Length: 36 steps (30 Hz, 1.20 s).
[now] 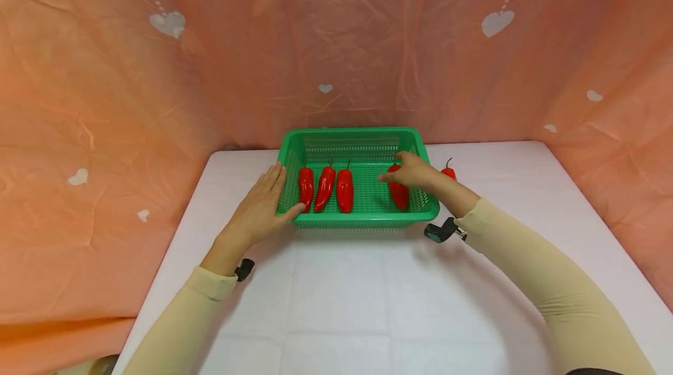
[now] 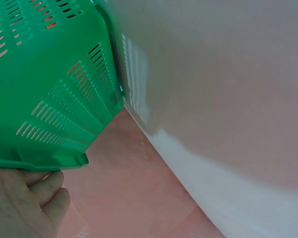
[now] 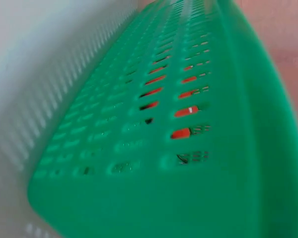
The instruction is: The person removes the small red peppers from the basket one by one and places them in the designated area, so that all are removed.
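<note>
My left hand [image 1: 260, 208] rests on the left rim of a green plastic basket [image 1: 363, 216], fingers straight along the edge and thumb over the front corner. In the left wrist view, the fingers of that hand [image 2: 27, 203] lie against the rim. Three red peppers [image 1: 344, 190] lie side by side in the basket's left half, stems toward the back. Over the right half, my right hand [image 1: 415, 173] has thumb and finger spread apart above another red pepper [image 1: 399, 195], partly covering it. The right wrist view shows only the basket's slotted side [image 3: 139, 129], with red through the slots.
One more red pepper [image 1: 449, 172] is on the white table [image 1: 336, 287] right of the basket, partly hidden behind my right forearm. An orange-pink curtain [image 1: 363, 42] with white hearts hangs behind the table and along both sides.
</note>
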Tool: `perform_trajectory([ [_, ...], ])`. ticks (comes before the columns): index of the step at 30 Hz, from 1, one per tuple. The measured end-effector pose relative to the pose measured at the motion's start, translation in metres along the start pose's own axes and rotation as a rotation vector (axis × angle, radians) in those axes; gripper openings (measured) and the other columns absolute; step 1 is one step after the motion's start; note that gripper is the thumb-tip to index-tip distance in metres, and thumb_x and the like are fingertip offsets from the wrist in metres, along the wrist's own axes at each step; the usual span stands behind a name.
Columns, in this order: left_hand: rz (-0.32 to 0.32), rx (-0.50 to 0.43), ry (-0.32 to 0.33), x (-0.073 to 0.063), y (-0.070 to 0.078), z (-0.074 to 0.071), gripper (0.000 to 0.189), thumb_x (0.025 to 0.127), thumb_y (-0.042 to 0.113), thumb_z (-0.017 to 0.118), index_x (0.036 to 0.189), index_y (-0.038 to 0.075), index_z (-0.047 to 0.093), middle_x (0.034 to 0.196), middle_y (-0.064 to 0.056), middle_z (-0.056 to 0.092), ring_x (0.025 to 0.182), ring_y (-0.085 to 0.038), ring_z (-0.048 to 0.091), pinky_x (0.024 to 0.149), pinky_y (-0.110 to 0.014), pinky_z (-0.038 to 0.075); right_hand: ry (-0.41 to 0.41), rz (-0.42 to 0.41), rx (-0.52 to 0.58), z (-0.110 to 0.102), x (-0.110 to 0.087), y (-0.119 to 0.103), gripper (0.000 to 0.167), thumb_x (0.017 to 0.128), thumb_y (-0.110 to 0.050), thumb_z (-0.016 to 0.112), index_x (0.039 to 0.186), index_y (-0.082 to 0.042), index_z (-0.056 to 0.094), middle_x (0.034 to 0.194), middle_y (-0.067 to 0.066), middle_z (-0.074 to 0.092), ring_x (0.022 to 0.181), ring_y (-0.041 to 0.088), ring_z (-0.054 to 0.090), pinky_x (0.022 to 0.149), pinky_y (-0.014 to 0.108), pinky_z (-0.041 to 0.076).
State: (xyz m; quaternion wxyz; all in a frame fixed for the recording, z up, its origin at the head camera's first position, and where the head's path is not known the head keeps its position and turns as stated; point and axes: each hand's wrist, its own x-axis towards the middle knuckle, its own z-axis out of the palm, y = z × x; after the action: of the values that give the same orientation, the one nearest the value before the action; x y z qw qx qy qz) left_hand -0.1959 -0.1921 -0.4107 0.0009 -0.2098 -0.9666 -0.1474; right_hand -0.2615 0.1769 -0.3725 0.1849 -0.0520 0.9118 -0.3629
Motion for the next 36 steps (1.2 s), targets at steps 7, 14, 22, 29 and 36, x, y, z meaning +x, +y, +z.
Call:
perform_trajectory([
  [7, -0.006, 0.006, 0.003, 0.000, -0.001, 0.001, 0.107, 0.104, 0.070, 0.051, 0.169, -0.005, 0.012, 0.180, -0.018, 0.005, 0.167, -0.037, 0.004, 0.136, -0.049, 0.010, 0.044, 0.000, 0.032, 0.004, 0.006, 0.003, 0.087, 0.102, -0.027, 0.074, 0.164, 0.012, 0.027, 0.170, 0.031, 0.030, 0.157, 0.046, 0.030, 0.128, 0.059, 0.031],
  [14, -0.009, -0.003, -0.001, 0.000, -0.001, 0.002, 0.106, 0.104, 0.068, 0.052, 0.169, -0.005, 0.011, 0.180, -0.018, 0.004, 0.167, -0.037, 0.004, 0.136, -0.049, 0.009, 0.051, 0.010, 0.006, 0.008, 0.007, 0.004, 0.085, 0.102, -0.028, 0.074, 0.162, 0.012, 0.031, 0.167, 0.032, 0.034, 0.152, 0.047, 0.038, 0.126, 0.059, 0.036],
  [22, -0.013, -0.004, -0.002, 0.000, -0.001, 0.003, 0.106, 0.104, 0.068, 0.053, 0.170, -0.004, 0.011, 0.180, -0.017, 0.003, 0.167, -0.036, 0.004, 0.136, -0.048, 0.009, 0.048, 0.021, -0.003, 0.013, 0.010, 0.004, 0.080, 0.102, -0.025, 0.073, 0.160, 0.014, 0.034, 0.164, 0.033, 0.038, 0.149, 0.046, 0.042, 0.124, 0.056, 0.039],
  [29, -0.015, 0.000, -0.001, -0.001, 0.000, 0.003, 0.106, 0.104, 0.069, 0.052, 0.170, -0.004, 0.012, 0.180, -0.017, 0.003, 0.167, -0.036, 0.004, 0.136, -0.049, 0.010, 0.040, 0.015, -0.028, 0.018, 0.014, 0.007, 0.078, 0.102, -0.025, 0.073, 0.159, 0.014, 0.036, 0.158, 0.033, 0.047, 0.146, 0.045, 0.047, 0.122, 0.052, 0.042],
  [36, -0.013, 0.003, 0.001, 0.000, 0.001, 0.002, 0.106, 0.104, 0.069, 0.051, 0.169, -0.004, 0.012, 0.180, -0.018, 0.003, 0.167, -0.037, 0.004, 0.136, -0.049, 0.010, 0.043, 0.000, -0.052, 0.021, 0.017, 0.009, 0.071, 0.102, -0.023, 0.074, 0.154, 0.015, 0.044, 0.152, 0.031, 0.054, 0.140, 0.043, 0.053, 0.119, 0.051, 0.046],
])
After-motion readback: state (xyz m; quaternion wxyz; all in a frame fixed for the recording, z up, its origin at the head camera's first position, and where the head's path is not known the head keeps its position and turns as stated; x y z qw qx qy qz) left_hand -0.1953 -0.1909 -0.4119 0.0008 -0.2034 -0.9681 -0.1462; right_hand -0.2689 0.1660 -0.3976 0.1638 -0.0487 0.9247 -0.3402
